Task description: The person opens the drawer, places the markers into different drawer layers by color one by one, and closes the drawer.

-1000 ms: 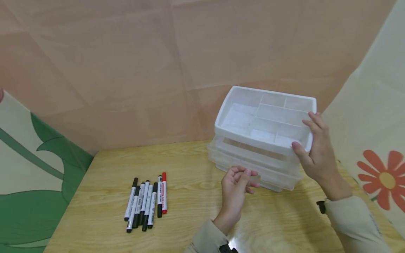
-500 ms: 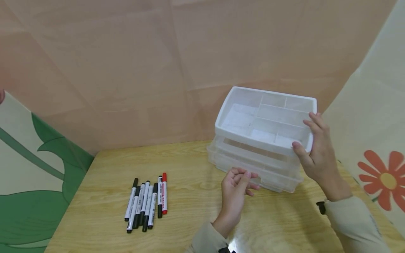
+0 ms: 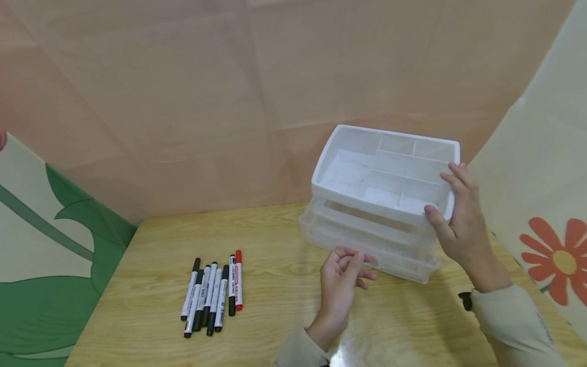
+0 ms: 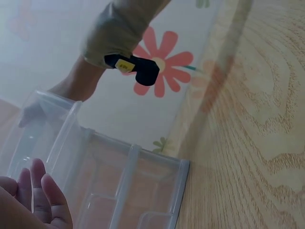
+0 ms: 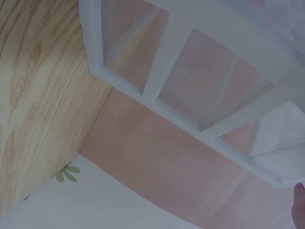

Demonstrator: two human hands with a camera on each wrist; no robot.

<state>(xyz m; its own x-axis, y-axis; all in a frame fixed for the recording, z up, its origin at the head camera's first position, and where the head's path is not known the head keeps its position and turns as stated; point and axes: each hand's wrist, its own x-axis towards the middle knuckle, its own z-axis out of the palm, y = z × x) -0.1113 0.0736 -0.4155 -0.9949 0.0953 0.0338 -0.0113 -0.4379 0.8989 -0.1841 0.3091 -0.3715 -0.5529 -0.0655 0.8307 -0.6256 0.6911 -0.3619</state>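
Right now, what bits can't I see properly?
Head view: writing on the markers, too small to read.
Head view: part of the drawer front, hidden behind the left hand.
Right wrist view: most of the right hand, cut off by the right edge.

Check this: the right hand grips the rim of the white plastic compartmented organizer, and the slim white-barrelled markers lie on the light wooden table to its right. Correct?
Not quite: the slim white-barrelled markers lie to the left of the white plastic compartmented organizer, as the head view shows. The rest is right.
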